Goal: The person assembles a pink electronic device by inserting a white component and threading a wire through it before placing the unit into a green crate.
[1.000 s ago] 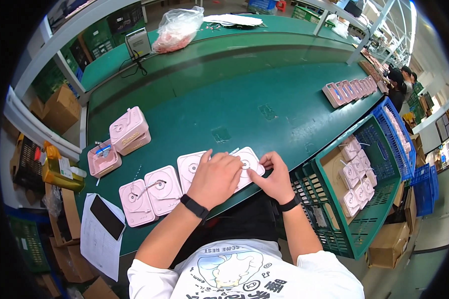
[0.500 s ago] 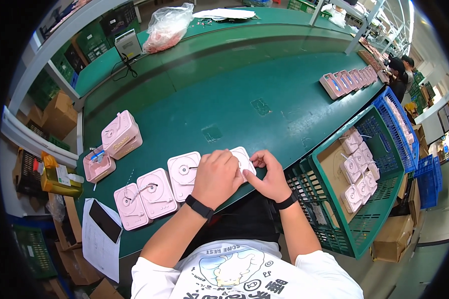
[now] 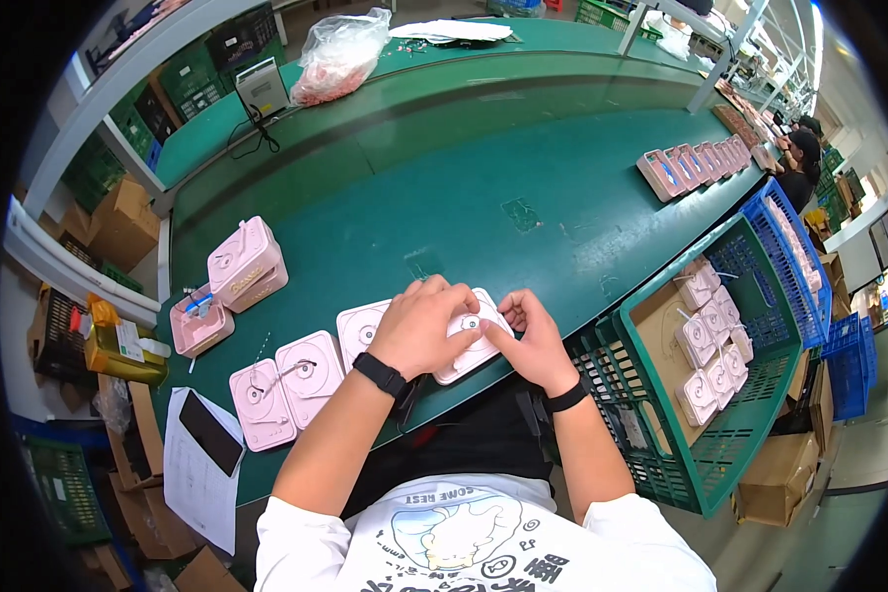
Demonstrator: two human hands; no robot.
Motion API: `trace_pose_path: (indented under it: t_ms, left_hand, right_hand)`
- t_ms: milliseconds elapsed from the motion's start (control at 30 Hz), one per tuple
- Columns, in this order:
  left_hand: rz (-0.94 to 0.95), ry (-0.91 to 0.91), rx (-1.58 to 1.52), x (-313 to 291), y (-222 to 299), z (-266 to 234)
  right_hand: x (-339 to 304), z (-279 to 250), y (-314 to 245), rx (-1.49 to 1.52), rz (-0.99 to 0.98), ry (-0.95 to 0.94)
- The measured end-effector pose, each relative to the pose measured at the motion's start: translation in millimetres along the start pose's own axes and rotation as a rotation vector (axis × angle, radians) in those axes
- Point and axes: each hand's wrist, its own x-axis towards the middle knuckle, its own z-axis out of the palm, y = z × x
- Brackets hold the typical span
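A pale pink, rounded-square plastic cover (image 3: 461, 367) with a small round hub lies in front of me at the table's near edge. My left hand (image 3: 419, 328) rests over its left side, fingers curled and thumb close to the hub. At its right edge, my right hand (image 3: 535, 343) has bent fingers and its thumb pressed on the cover near the hub. Any small part between the thumbs is too tiny to make out. A similar cover (image 3: 357, 324) sits partly behind my left hand. Two more covers (image 3: 309, 380) with thin wires lie further left.
Pink housings (image 3: 247, 259) and an open pink box (image 3: 199, 331) stand at left, above a black phone (image 3: 210, 434) on paper. A green crate (image 3: 696, 464) of pink parts is at right. A row of pink cases (image 3: 661, 176) lines the far right.
My left hand has shifted slightly left, and the cover's hub and lower part now show between my hands. My right hand stays at the right edge. The view has shifted a little.
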Motion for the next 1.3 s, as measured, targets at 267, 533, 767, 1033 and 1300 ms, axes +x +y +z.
trace_pose_path:
  t_ms: [267,533,767,1033,1300]
  left_hand:
    - [0.094,0.059,-0.060,-6.3,-8.0,3.6]
    - [0.091,0.093,-0.048,-7.9,-3.0,11.2]
    - [0.101,0.223,0.025,-17.1,2.3,25.7]
    - [-0.110,0.049,-0.135,-4.5,11.7,6.6]
    - [0.069,0.283,0.145,-40.3,16.5,32.6]
  right_hand:
    - [7.5,-4.4,4.8,0.036,0.046,-0.082]
    - [5.3,-7.9,3.7,0.054,0.026,-0.148]
    - [4.5,-11.2,5.6,0.240,0.101,-0.155]
    - [-1.8,-8.9,3.5,0.023,-0.067,-0.104]
    - [-15.7,-9.1,-0.6,-0.089,-0.155,0.000]
